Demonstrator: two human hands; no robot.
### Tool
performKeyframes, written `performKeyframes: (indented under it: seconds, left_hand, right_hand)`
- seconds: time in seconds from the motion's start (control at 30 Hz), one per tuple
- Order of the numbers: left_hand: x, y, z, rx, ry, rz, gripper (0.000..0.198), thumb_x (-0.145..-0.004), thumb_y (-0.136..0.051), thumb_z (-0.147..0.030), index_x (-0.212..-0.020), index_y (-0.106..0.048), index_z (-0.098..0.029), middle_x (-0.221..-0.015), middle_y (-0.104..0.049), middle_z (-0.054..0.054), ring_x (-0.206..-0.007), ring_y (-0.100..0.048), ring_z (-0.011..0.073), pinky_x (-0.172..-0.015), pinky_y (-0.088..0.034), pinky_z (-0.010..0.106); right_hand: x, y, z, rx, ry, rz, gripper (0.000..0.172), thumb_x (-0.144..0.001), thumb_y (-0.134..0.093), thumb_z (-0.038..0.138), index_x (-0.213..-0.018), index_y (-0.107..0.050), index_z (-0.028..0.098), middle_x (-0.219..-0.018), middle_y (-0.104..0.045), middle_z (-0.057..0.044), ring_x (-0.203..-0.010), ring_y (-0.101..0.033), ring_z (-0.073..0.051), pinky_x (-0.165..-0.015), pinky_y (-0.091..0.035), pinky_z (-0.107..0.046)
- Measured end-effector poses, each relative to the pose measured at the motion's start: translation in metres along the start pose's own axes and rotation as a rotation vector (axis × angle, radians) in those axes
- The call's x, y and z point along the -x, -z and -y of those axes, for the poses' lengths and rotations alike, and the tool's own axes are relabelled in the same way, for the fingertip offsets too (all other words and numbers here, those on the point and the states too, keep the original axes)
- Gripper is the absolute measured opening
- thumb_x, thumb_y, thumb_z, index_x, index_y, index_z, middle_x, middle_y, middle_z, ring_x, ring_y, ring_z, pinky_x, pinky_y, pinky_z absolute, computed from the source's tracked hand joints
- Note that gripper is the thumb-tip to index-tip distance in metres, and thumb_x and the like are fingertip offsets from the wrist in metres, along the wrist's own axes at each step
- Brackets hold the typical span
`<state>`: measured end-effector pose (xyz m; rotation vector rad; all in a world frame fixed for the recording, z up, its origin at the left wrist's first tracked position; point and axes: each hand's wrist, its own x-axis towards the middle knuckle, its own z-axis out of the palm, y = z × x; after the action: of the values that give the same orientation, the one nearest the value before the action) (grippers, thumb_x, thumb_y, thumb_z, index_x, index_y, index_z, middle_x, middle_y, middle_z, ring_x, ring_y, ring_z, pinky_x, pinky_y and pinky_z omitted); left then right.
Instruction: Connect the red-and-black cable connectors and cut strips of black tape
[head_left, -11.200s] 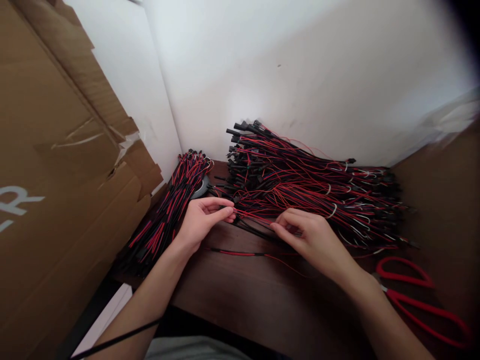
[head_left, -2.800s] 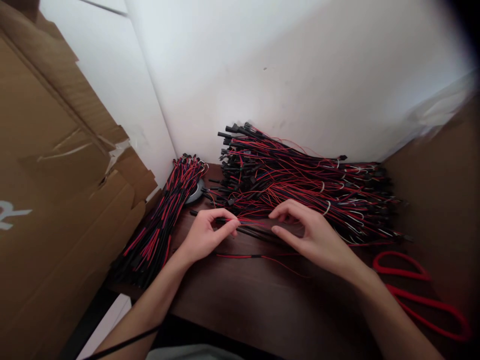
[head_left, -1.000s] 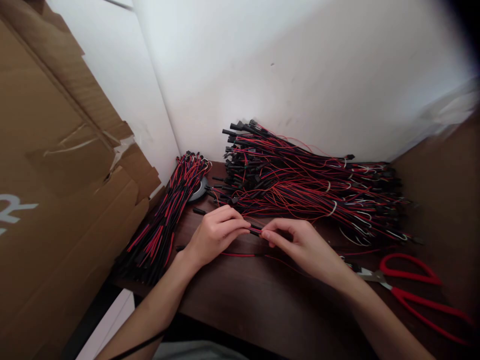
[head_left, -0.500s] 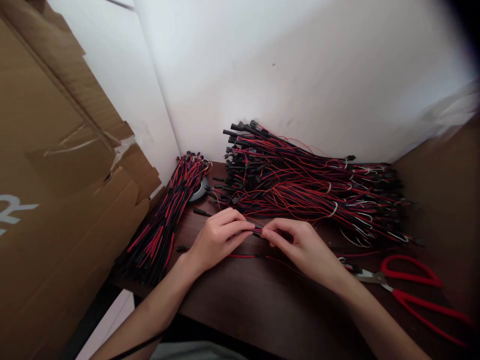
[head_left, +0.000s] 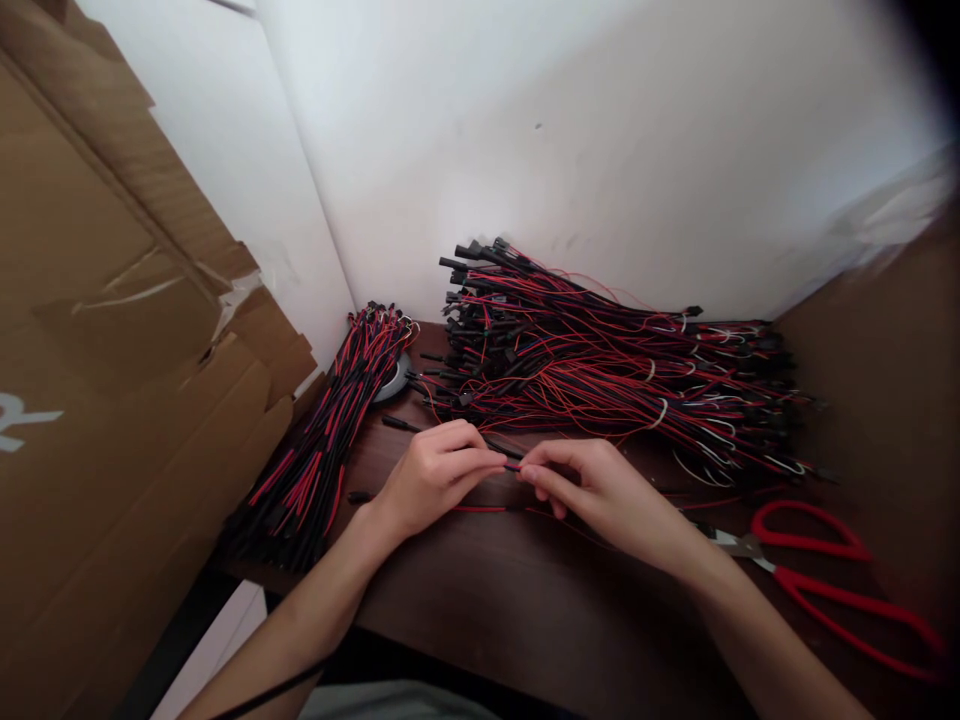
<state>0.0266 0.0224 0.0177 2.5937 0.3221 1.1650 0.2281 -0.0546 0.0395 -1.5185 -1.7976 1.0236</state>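
Note:
Thumb and forefinger of my left hand (head_left: 444,470) pinch a thin black-and-red wire cable (head_left: 512,467). My right hand (head_left: 581,478) pinches the same cable a short way to the right, so only a small stretch shows between the fingertips. Its black end (head_left: 399,425) seems to stick out behind my left hand, though the link is hidden. Below my hands a second cable (head_left: 480,509) with red and black parts lies on the dark table, passing under both wrists.
A large pile of bundled red and black cables (head_left: 570,375) lies against the white wall. Another bundle (head_left: 322,440) lies at left, partly over a grey tape roll (head_left: 395,382). Red-handled scissors (head_left: 814,550) lie at right. A cardboard box (head_left: 135,330) stands at left.
My fingertips have shifted slightly on the cable, and a shorter, thinner stretch shows between them. The whole view has moved a little.

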Motion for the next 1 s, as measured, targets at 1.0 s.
performKeyframes:
  seconds: [1.0]
  left_hand:
    - [0.001,0.003,0.008,-0.084,0.096,-0.135,0.009,-0.088,-0.062,-0.013,-0.089,-0.071,-0.014,-0.072,-0.063,0.003,-0.065,-0.057,0.0110,-0.059,-0.048,0.023]
  right_hand:
    - [-0.002,-0.010,-0.004,0.530,0.161,-0.508,0.028,-0.088,-0.056,0.030,-0.063,-0.049,0.020,-0.061,-0.056,0.000,-0.061,-0.051,-0.015,-0.066,-0.033,-0.032]
